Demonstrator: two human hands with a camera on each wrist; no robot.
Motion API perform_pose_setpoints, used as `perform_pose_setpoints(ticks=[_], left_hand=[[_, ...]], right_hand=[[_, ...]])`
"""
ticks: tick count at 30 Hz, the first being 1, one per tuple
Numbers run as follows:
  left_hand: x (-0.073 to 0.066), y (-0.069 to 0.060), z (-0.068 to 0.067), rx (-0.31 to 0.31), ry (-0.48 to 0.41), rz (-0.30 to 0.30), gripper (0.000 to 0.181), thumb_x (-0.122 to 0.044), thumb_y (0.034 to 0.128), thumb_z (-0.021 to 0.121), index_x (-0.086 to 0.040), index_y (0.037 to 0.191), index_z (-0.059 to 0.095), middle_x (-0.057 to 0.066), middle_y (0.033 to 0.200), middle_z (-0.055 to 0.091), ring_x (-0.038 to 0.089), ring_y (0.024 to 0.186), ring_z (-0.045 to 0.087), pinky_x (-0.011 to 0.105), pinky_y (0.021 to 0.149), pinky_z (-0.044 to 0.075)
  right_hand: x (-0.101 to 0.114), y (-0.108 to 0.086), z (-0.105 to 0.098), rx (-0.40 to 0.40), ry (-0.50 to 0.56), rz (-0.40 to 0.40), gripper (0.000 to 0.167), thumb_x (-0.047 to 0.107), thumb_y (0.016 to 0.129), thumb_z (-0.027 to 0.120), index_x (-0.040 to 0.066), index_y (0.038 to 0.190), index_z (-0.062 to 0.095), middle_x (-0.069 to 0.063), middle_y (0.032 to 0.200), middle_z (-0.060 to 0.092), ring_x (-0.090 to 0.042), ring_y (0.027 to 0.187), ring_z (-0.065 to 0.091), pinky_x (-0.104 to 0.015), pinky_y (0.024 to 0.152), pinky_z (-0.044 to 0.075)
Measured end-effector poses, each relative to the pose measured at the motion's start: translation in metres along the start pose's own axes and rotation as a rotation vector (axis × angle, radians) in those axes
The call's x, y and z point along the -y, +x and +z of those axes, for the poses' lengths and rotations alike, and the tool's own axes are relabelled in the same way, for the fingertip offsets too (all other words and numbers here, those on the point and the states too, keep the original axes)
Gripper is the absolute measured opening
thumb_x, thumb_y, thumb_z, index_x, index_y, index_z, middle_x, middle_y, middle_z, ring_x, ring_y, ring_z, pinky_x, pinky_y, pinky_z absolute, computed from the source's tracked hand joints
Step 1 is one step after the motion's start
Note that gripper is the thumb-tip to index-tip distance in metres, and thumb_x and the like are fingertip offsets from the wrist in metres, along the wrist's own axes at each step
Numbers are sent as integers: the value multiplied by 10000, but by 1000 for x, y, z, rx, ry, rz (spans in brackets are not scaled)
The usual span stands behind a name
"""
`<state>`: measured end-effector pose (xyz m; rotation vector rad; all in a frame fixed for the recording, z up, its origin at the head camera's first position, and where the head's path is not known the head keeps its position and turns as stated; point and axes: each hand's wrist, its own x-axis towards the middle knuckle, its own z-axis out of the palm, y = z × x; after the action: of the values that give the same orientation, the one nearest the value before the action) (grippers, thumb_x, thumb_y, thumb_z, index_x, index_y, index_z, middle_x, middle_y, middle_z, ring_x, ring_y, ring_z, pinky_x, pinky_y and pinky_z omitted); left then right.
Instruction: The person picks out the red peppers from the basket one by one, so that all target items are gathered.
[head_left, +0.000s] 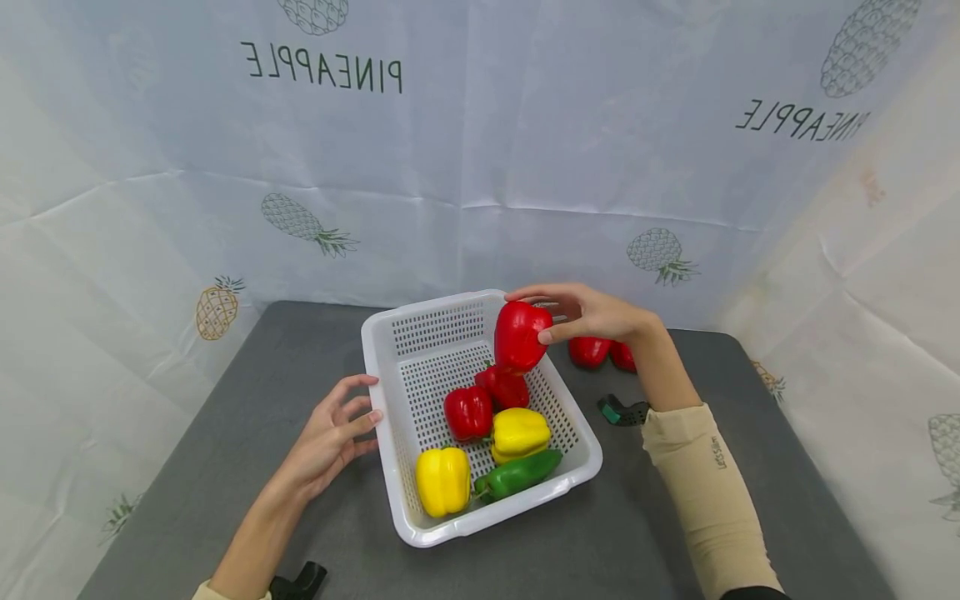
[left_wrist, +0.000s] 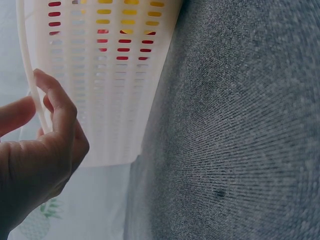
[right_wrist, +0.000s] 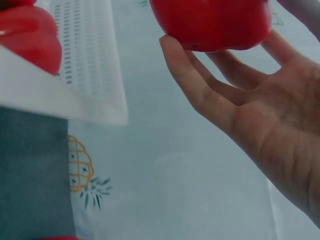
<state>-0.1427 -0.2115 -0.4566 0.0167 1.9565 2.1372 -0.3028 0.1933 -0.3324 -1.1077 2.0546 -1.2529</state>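
We judged the work to be partway through. Five pieces lay in the white slotted basket (head_left: 510, 510): two red bell peppers (head_left: 468, 414) (head_left: 504, 386), two yellow bell peppers (head_left: 521, 433) (head_left: 443, 482) and a long green pepper (head_left: 519, 475). A sixth, the raised red bell pepper (head_left: 519, 337), was up in the air by the basket's right side, not set down. At least two more red peppers (head_left: 588, 352) (head_left: 623, 357) lay on the grey bench (head_left: 622, 533) outside the basket, partly behind the right arm, so these and the raised one seemed to be what was left to deal with. From this moment alone we could not tell whether peppers were going in or coming out.

Our right hand (head_left: 588, 315) had its grip opened about as wide as the raised pepper, thumb and fingers around it. Our left hand (head_left: 337, 429) steadied the basket's left side; only the left wrist view made plain that this grip was nearly closed, thumb and fingers pinching either side of the rim. That view gave us the contents merely as red and yellow through the slots. The right wrist view showed the raised pepper's underside and a gap between it and the rim, which overlapped from the head. Only the head view revealed the green pepper.
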Motion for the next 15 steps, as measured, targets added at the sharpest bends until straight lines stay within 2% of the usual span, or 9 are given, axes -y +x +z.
perform_pose_setpoints(ticks=[5, 15], left_hand=[[-1, -1, -1, 5, 2, 4, 610, -74, 1044, 695, -165, 1545, 358, 42, 1302, 632, 178, 1145, 670, 357, 899, 648], [0, 0, -1, 20, -12, 10, 609, -76, 1044, 697, -168, 1543, 358, 26, 1292, 639, 162, 1130, 679, 351, 890, 651]], right_hand=[[2, -18, -6, -58, -1, 24, 700, 52, 938, 748, 82, 1591, 498, -153, 1614, 524, -336, 1407, 555, -442, 1058, 619], [-6, -50, -22, -132, -41, 4, 686, 1, 953, 707, 63, 1596, 477, 5, 1552, 574, -237, 1380, 581, -401, 997, 649]])
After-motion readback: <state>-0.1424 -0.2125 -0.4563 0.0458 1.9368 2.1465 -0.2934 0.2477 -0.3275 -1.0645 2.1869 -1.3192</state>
